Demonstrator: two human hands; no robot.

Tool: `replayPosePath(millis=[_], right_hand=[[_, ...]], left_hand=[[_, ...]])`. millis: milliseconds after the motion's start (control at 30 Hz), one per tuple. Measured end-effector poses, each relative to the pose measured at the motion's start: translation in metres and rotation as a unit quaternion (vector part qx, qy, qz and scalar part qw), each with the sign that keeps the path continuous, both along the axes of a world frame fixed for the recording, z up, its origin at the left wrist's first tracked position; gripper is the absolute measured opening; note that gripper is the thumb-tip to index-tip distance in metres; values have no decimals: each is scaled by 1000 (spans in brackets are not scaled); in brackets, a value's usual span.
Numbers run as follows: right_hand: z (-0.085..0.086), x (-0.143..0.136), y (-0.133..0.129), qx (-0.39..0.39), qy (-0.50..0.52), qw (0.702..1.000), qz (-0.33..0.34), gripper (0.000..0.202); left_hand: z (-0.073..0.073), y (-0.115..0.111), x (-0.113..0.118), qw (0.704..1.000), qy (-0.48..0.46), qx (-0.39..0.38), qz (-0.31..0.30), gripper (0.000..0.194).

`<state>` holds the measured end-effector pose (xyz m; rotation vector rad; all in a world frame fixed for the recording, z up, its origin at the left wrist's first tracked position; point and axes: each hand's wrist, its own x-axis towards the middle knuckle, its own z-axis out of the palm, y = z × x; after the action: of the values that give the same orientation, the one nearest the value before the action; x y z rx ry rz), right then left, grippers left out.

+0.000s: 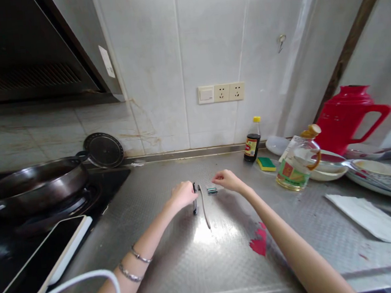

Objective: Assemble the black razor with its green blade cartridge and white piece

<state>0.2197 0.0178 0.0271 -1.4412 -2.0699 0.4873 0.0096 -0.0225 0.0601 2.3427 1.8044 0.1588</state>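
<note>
My left hand (184, 194) is closed at a slim black object (195, 202) that stands out beside its fingertips over the steel counter. Just right of it a thin grey stick-like piece (204, 208) lies lengthwise on the metal. Small green and dark cylinders, like batteries (212, 191), lie side by side beyond that piece. My right hand (226, 179) hovers at their right with its fingertips pressed together; whatever they may hold is too small to name.
On the left, a pan (39, 180) sits on the black stove, with a phone (42, 262) and white cable nearer. At the right are a sauce bottle (251, 145), a sponge (266, 164), an oil jug (294, 167), a red flask (343, 120) and dishes. A steel counter (179, 268) spans the front.
</note>
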Motion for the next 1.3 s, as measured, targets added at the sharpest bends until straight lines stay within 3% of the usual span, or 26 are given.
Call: replayPosePath(millis=[367, 633, 800, 933, 1067, 1300], right_hand=[[14, -18, -38, -18, -44, 999, 17, 22], [5, -25, -46, -24, -60, 998, 8, 21], [0, -39, -49, -16, -29, 999, -21, 34], [1, -49, -51, -56, 31, 997, -33, 47], [4, -52, -53, -66, 42, 995, -61, 45], [13, -21, -52, -43, -35, 992, -117, 37]], left_hand=[[-28, -32, 3, 999, 42, -18, 27, 38], [-38, -33, 3, 998, 44, 8, 33, 34], [-35, -37, 3, 998, 6, 45, 43, 33], [-26, -44, 13, 996, -23, 68, 46, 33], [-17, -52, 25, 996, -38, 67, 39, 33], [-13, -58, 36, 996, -56, 70, -19, 40]])
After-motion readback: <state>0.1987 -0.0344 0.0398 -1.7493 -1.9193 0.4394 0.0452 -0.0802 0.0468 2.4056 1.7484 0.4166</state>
